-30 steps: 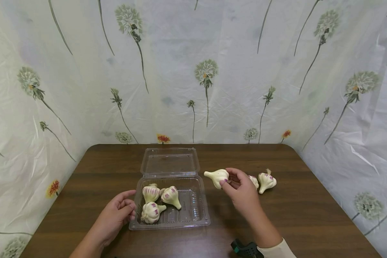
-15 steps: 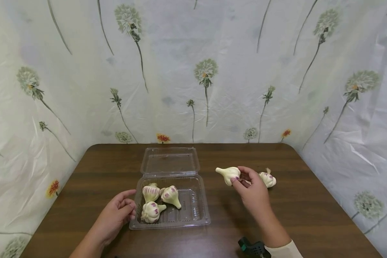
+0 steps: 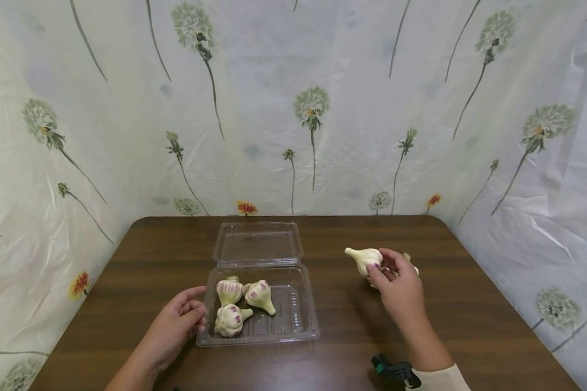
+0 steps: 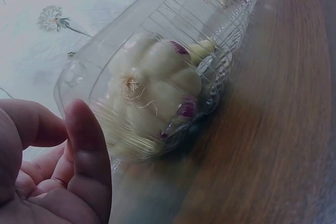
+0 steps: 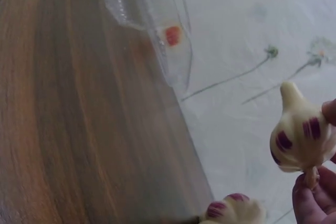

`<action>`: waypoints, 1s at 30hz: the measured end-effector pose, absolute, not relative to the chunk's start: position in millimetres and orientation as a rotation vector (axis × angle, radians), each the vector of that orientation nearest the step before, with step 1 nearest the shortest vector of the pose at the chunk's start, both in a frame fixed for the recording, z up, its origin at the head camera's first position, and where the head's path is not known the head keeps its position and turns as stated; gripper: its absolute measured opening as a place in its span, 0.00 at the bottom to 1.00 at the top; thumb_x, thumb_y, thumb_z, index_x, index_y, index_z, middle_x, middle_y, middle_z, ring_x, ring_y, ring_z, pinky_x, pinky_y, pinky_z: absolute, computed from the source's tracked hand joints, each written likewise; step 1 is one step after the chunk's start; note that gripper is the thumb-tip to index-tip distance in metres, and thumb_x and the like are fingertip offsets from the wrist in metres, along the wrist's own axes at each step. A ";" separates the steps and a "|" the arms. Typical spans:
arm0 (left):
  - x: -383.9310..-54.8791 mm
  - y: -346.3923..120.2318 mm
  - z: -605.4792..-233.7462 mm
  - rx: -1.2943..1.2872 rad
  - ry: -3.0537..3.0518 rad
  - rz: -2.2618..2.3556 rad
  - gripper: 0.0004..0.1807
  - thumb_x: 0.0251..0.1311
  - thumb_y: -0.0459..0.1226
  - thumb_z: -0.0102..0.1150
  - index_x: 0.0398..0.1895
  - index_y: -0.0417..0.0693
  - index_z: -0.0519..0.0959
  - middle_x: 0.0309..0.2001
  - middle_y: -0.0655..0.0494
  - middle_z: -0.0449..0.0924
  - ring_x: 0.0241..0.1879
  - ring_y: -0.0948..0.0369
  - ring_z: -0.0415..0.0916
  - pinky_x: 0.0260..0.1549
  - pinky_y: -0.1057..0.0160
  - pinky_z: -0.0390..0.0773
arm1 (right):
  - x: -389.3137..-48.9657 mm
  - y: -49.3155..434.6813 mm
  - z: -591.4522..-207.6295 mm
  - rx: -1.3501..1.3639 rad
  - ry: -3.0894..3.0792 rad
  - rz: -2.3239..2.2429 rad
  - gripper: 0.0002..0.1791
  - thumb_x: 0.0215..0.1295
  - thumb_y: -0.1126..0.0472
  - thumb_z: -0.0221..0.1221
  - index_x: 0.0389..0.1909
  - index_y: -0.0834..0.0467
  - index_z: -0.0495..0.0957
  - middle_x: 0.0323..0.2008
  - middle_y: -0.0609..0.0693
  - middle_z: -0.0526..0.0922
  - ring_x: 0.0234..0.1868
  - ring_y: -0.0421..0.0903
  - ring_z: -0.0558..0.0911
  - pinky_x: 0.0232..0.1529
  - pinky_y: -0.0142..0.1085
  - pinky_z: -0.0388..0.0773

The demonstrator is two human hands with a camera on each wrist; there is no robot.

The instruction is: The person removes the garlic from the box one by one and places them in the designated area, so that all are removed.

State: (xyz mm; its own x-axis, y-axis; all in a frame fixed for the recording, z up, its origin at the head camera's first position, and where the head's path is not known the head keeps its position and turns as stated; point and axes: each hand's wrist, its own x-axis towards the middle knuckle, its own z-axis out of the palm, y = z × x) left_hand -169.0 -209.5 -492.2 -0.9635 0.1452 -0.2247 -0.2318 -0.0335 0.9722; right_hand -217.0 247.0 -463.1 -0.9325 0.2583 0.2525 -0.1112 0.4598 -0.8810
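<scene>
My right hand point(image 3: 403, 288) pinches a garlic bulb point(image 3: 364, 260) between thumb and fingers above the table, its stem pointing left. In the right wrist view this garlic bulb point(image 5: 300, 137) shows purple patches. At the left, my left hand point(image 3: 173, 326) holds the rim of a clear plastic container point(image 3: 286, 304) between thumb and index finger. Three garlic bulbs, one nearest me point(image 3: 231, 320), lie in the container's left part. The left wrist view shows a bulb point(image 4: 157, 85) through its wall. Another loose bulb point(image 5: 236, 213) lies below the held one.
The container's lid point(image 3: 259, 244) is folded back on the brown wooden table point(image 3: 151, 260). Loose garlic behind my right hand is mostly hidden. A dark wrist device point(image 3: 396, 372) sits at the right sleeve. A flower-printed sheet point(image 3: 254, 108) hangs around the table.
My right hand has moved right with the garlic bulb, away from the container and over the loose bulbs, covering most of them. The left hand and the container have stayed in place.
</scene>
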 end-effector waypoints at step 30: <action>-168.0 -209.7 -492.8 -0.106 1.980 2.084 0.30 0.78 0.28 0.49 0.79 0.39 0.57 0.42 0.55 0.75 0.37 0.62 0.75 0.36 0.66 0.83 | -213.6 299.9 -463.4 -0.331 -2.266 1.352 0.30 0.71 0.53 0.67 0.70 0.58 0.75 0.62 0.56 0.79 0.50 0.30 0.78 0.47 0.12 0.74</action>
